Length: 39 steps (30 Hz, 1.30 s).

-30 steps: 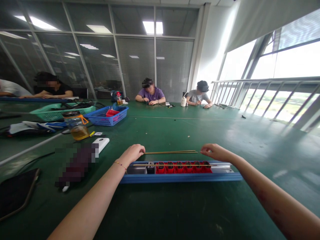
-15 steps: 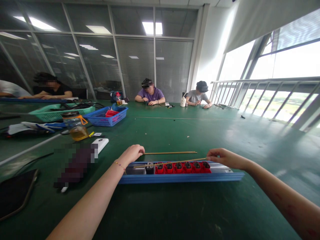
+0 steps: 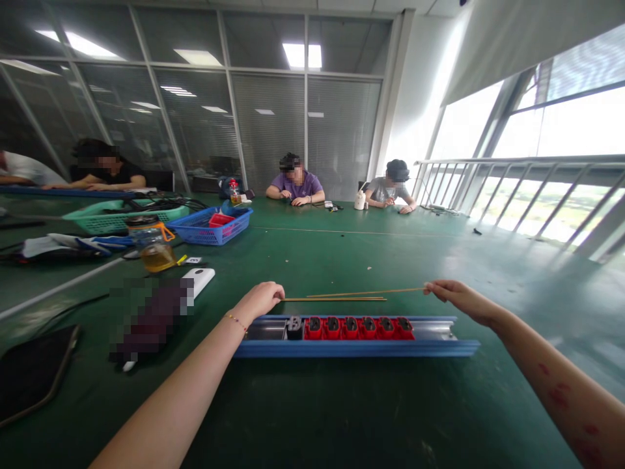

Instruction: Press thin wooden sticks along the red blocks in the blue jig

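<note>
We lose the left ends of two sticks (image 3: 336,299) at the left hand (image 3: 258,301) and that of the blue rail (image 3: 356,349) behind the forearm (image 3: 195,371); pixels blur a dark object (image 3: 155,319), and our frame's left edge crops a black device (image 3: 34,372).

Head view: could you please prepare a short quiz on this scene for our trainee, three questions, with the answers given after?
1. How many red parts stand in the blue rail?
2. True or false: the black part stands at the right end of the row.
3. Which hand pinches a thin stick by its right end?

Key:
1. Six.
2. False; the black part stands at the left end of the row.
3. The right hand.
</note>
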### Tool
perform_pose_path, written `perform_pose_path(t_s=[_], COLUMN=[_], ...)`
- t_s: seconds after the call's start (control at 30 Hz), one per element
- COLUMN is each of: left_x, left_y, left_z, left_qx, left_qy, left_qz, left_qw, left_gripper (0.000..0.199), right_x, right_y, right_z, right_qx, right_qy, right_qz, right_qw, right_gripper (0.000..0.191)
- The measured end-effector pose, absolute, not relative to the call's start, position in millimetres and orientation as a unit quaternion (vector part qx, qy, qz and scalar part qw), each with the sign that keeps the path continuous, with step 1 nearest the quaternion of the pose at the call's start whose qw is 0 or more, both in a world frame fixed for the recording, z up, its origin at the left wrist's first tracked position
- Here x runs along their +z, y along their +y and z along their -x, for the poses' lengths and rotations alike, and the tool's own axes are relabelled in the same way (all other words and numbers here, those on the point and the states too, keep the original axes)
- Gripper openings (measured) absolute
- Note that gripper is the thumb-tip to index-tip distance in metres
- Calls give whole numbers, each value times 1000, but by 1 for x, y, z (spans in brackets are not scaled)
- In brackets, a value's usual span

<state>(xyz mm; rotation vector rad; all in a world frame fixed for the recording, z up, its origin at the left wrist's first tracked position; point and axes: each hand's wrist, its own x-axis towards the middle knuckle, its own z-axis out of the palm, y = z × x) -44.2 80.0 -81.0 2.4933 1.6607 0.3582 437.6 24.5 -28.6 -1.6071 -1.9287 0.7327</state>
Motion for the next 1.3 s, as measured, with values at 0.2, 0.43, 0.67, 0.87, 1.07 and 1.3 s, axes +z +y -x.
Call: perform_pose_path(t_s=[0.2, 0.43, 0.67, 0.87, 1.07, 1.3], left_x=[-79, -74, -78, -80, -70, -60], left_y=[76, 70, 75, 79, 73, 72], left_z=[43, 44, 44, 44, 36, 41], left_qx=[123, 122, 101, 81, 64, 133], left_qy=[540, 527, 541, 537, 519, 515], left_qz=[-832, -841, -835, -840, -852, -832], left_qw=[32, 20, 10, -4, -4, 156], left_gripper=[19, 20, 12, 15, 19, 12], right_x=[-59, -65, -67, -69, -66, -60], right_y=[46, 70, 81, 88, 90, 79], right_z=[-418, -366, -336, -335, -331, -344], right_qx=[244, 41, -15, -9, 17, 84], right_qy=[-754, -827, -846, -854, -854, -831], right_qz=[580, 556, 533, 520, 520, 541], right_qw=[191, 75, 25, -18, -25, 99], right_gripper=[48, 25, 17, 28, 26, 11])
